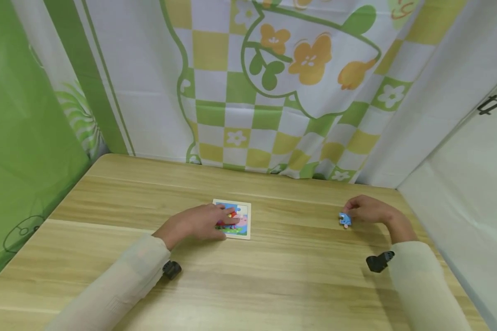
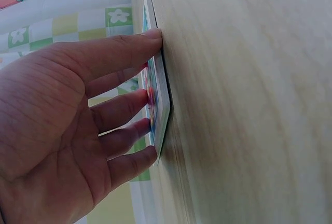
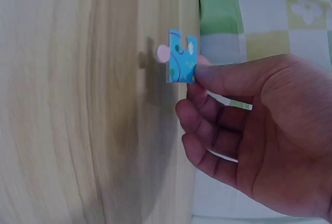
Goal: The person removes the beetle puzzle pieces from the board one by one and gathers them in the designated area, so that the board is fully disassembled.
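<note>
Left hand hides puzzle board left half.

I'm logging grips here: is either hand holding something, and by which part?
The right hand pinches a blue puzzle piece by one edge. The left hand only presses the puzzle board.

Wooden table: puzzle board flat on top, nr centre.

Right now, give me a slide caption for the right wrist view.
Right hand pinches a blue puzzle piece just above the wooden table.
</note>
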`<act>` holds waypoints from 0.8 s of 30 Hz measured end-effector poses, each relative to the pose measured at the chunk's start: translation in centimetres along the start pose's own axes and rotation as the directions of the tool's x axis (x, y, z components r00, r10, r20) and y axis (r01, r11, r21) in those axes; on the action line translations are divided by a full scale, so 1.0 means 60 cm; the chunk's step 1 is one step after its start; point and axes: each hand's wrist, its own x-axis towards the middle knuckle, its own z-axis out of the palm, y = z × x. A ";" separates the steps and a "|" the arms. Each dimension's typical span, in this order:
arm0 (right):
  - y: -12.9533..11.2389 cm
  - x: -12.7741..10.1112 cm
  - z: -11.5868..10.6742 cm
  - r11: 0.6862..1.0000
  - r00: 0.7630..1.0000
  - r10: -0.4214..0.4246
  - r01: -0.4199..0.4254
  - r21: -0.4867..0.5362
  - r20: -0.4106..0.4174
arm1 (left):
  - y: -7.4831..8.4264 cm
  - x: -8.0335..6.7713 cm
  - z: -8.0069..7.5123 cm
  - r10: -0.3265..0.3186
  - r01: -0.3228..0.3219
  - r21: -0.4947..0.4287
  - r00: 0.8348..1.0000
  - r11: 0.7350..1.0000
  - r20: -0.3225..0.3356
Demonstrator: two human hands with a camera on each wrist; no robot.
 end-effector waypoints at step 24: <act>0.033 0.000 0.000 0.980 0.999 -0.006 -0.001 -0.201 -0.034 | 0.000 -0.003 0.001 -0.036 0.036 -0.010 0.999 0.999 0.007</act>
